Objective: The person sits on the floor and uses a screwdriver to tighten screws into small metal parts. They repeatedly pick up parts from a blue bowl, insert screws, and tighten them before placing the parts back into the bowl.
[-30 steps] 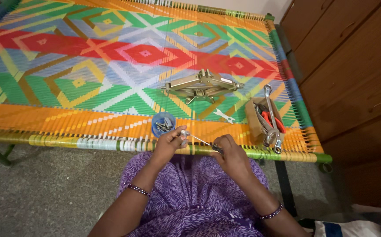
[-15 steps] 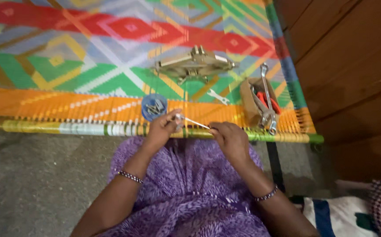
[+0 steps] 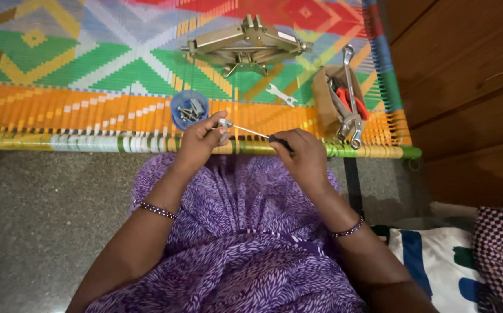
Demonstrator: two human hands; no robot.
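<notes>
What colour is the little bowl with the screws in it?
Blue. The bowl sits on the woven cot, just beyond the left hand, in the head view.

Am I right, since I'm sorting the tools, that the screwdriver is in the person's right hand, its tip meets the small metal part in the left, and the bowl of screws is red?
Not quite: the head view shows the bowl of screws is blue. The rest holds: right hand holds the screwdriver, tip at the small metal part in the left hand.

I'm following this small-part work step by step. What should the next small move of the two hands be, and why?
Probably turn the screwdriver with the right hand while the left hand holds the small metal part steady. The thin shaft's tip already meets the part pinched in the left fingers, above the cot's edge.
</notes>
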